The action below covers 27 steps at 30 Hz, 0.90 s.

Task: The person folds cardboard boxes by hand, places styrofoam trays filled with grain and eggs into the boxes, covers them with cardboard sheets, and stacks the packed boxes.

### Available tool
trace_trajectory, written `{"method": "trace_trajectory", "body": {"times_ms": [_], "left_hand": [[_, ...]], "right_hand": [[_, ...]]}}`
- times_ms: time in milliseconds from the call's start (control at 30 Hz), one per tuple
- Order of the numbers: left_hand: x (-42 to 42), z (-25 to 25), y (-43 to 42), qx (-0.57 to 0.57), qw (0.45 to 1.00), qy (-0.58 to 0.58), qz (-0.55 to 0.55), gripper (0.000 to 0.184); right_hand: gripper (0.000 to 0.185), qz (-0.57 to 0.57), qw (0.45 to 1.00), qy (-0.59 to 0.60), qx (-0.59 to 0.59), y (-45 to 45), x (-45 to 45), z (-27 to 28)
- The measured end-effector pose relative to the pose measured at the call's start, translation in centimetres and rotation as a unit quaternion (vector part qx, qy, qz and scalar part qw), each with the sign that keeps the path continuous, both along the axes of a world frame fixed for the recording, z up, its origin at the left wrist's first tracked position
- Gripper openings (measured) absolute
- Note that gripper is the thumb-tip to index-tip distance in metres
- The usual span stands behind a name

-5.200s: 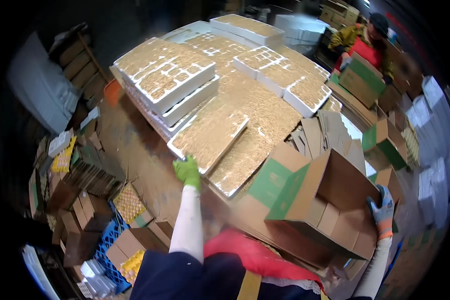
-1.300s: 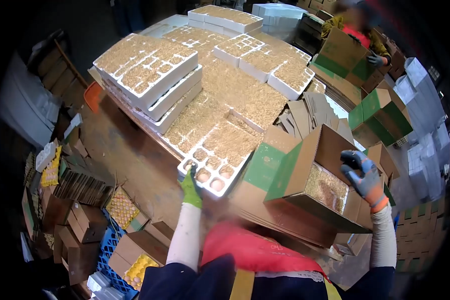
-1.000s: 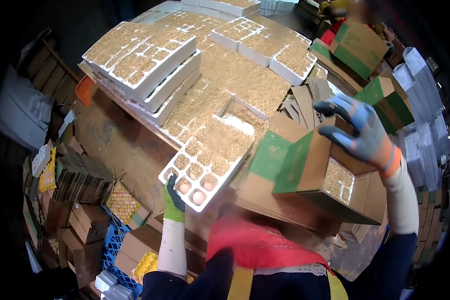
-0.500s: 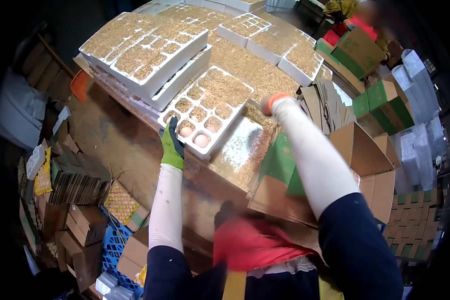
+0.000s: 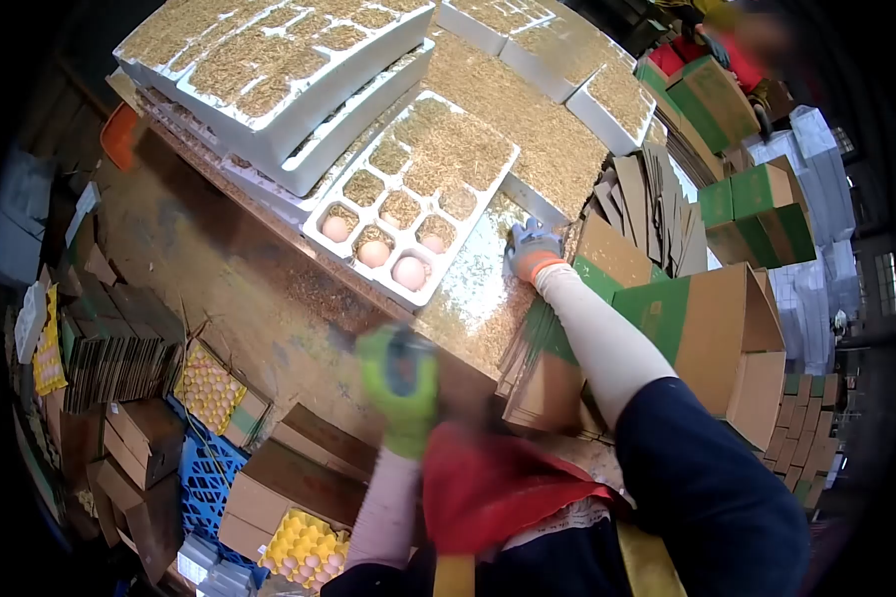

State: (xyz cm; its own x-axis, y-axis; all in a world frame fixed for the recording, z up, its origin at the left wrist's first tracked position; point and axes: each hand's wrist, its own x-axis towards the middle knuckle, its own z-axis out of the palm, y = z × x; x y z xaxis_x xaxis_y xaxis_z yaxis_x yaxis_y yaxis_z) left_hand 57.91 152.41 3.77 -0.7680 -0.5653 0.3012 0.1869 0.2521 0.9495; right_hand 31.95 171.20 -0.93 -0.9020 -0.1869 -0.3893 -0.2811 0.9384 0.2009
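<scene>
A white foam tray (image 5: pixel 438 174) rests near the table's front edge, with husks over its far part and several eggs in its near cells. My left hand (image 5: pixel 400 373), in a green glove, is in front of the table, apart from the tray and smeared by motion. On the table right of the tray is my right hand (image 5: pixel 533 249) in a grey and orange glove, beside the end of another husk-filled tray (image 5: pixel 548 129). Its fingers are bent, and what they hold, if anything, is hidden. An open carton (image 5: pixel 707 318) lies right of my right forearm.
Stacked husk-filled trays (image 5: pixel 299 95) stand at the table's left. Cardboard sheets (image 5: pixel 647 204) stand at the right. A co-worker (image 5: pixel 727 55) handles a green and brown carton (image 5: pixel 712 104) at the upper right. On the floor lie boxes (image 5: pixel 154 438), egg trays (image 5: pixel 209 388) and a blue crate (image 5: pixel 204 478).
My left hand has let go of the egg tray and moved down toward my body. My right hand has come down and nearer. The view has shifted, and the tray lies on the table.
</scene>
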Motion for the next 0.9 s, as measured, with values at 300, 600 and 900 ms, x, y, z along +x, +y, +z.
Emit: {"method": "trace_trajectory", "body": {"times_ms": [300,600,900], "left_hand": [[-7.4,-4.3,9.0,-0.407,0.804,-0.379,-0.210,0.086],[-6.9,-5.6,9.8,-0.271,0.890,-0.337,-0.144,0.087],[-6.1,4.7,4.1,-0.038,0.983,-0.142,-0.113,0.067]], "right_hand": [[0.124,0.106,0.966,-0.199,0.127,-1.0,0.7,4.0],[0.080,0.066,0.960,-0.259,-0.085,-2.1,9.8,4.1],[0.066,-0.063,0.790,-0.290,-0.537,-2.2,10.0,12.0]]}}
